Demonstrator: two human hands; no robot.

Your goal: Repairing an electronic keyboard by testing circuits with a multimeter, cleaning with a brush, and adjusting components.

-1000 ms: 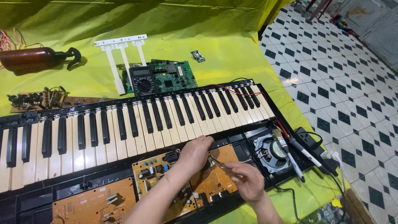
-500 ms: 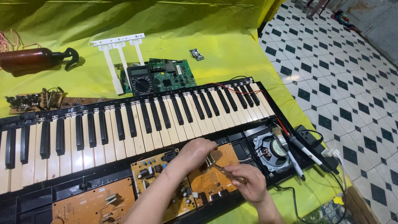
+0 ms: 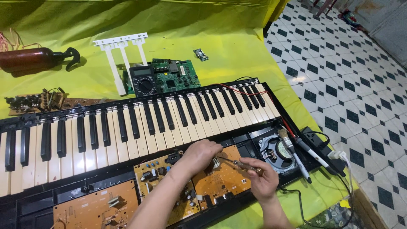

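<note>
Right hand [image 3: 263, 181]: fingers closed around a thin screwdriver [image 3: 237, 163].
Left hand [image 3: 202, 153]: curled on the orange circuit board [image 3: 222, 178]; grip hidden, cannot tell.
Screwdriver tip: hidden behind left hand.

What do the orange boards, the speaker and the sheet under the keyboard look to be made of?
Orange boards: likely phenolic circuit laminate, matte tan-orange with printed markings and soldered parts. Speaker: shiny metal centre, probably the magnet, in a grey frame; cone not visible. Sheet: thin yellow-green cloth or plastic, creased with a slight sheen; can't tell which.
</note>
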